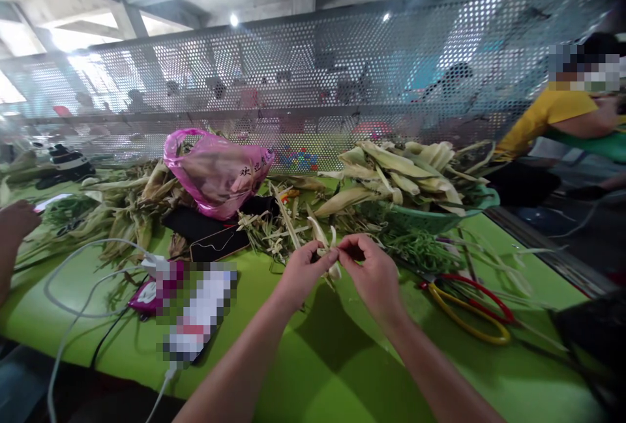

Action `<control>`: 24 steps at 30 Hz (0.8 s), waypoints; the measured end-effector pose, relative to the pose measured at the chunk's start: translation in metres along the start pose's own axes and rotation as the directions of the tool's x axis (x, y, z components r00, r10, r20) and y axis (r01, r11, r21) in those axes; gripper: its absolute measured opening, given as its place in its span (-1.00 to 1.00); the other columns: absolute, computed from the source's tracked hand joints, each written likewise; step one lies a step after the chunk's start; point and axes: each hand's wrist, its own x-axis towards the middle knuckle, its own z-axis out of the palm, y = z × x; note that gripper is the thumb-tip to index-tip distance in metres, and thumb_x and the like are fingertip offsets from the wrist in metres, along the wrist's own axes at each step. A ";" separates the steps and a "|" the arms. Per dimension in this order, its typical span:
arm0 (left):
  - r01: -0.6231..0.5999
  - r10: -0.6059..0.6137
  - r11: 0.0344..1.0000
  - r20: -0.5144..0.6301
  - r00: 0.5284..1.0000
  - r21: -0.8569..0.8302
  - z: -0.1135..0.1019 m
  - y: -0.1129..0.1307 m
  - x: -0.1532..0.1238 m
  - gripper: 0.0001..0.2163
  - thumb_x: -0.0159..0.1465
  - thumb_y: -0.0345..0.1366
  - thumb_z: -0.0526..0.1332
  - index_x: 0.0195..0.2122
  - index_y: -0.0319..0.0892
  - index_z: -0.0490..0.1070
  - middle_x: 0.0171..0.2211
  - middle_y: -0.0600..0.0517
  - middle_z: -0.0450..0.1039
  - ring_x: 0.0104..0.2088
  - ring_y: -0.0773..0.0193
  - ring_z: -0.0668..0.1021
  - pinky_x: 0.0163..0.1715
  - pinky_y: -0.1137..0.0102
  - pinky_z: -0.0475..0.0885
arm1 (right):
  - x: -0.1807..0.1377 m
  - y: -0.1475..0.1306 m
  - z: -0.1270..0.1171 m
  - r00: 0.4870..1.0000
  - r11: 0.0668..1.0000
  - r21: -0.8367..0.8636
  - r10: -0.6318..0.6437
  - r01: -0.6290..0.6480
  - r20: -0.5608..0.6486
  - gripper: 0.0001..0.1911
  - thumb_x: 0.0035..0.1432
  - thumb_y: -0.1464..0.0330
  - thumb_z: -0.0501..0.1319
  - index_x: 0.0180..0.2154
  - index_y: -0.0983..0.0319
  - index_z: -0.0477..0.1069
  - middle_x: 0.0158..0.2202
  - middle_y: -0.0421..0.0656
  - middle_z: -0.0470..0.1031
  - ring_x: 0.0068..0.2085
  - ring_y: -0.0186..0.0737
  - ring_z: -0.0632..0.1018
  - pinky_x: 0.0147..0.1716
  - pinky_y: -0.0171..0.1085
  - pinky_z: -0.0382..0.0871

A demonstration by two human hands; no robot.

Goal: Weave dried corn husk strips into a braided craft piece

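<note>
Both hands meet over the middle of the green table. Between them is a small pale bundle of folded corn husk strips, with loose ends standing up and hanging below. My left hand is closed, pinching the bundle between thumb and forefinger. My right hand pinches at the bundle's right side, its thumb and fingertip touching my left thumb. What exactly lies in the right fingertips is too small to make out. Behind the hands lies a heap of thin husk scraps.
Scissors with red and yellow handles lie at right. A green basket piled with corn husks stands behind. Leftward are a pink plastic bag, a phone, a white cable and another person's hand. A perforated metal screen bounds the table.
</note>
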 end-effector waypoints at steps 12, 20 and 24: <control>0.101 -0.146 0.965 -0.176 0.973 -0.242 -0.003 -0.001 0.001 -0.69 0.09 -0.08 0.28 -0.49 -0.20 0.25 -0.59 0.18 0.10 -0.60 0.49 0.13 -0.60 0.50 -0.03 | -0.008 -0.006 0.012 0.998 0.993 0.113 0.037 -0.043 0.056 -0.89 0.15 0.30 0.22 -0.33 0.19 0.46 -0.40 -0.16 0.53 -0.41 -0.22 0.49 -0.36 -0.26 0.37; 0.111 -0.172 0.948 -0.189 0.967 -0.297 -0.004 0.000 0.002 -0.70 0.07 -0.10 0.30 -0.50 -0.20 0.25 -0.60 0.19 0.09 -0.60 0.50 0.13 -0.60 0.52 -0.02 | -0.002 -0.003 0.019 0.947 0.829 0.467 0.224 -0.309 0.229 -0.69 -0.05 0.15 0.35 -0.35 0.25 0.47 -0.42 -0.13 0.56 -0.41 -0.18 0.53 -0.38 -0.23 0.41; 0.121 -0.146 0.982 -0.173 0.974 -0.147 -0.007 -0.003 0.004 -0.75 0.13 -0.13 0.23 -0.50 -0.19 0.26 -0.60 0.18 0.10 -0.60 0.46 0.12 -0.57 0.50 0.00 | 0.000 -0.005 0.007 0.988 0.923 0.353 0.140 -0.156 0.070 -0.75 0.08 0.18 0.28 -0.27 0.22 0.50 -0.31 -0.11 0.58 -0.30 -0.15 0.54 -0.26 -0.21 0.41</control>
